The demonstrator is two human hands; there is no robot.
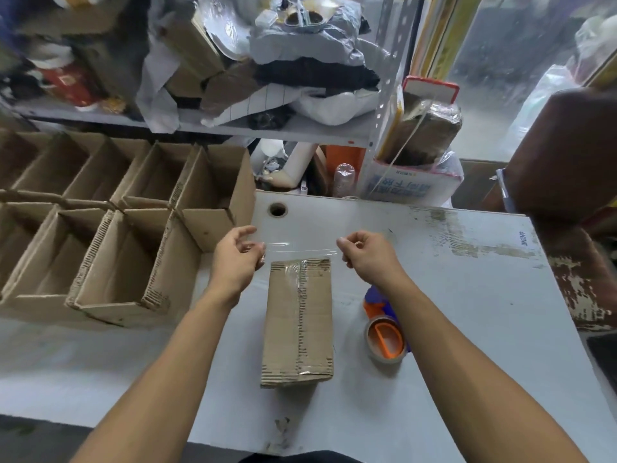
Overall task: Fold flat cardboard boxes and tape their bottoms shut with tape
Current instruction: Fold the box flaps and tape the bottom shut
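A brown cardboard box (298, 320) stands bottom-up on the white table (467, 312), its flaps closed with clear tape running along the centre seam. Just beyond its far edge, a strip of clear tape (300, 247) is stretched level between my two hands. My left hand (238, 255) pinches the strip's left end. My right hand (365, 253) pinches its right end. The strip hangs slightly above the box's far end. An orange tape dispenser (385, 337) with a roll of clear tape lies on the table right of the box.
Several open assembled boxes (133, 235) stand in rows at the left. A cluttered shelf (267, 128) runs behind the table. A cable hole (277, 209) is in the table's far part. A brown chair (567, 152) stands at the right.
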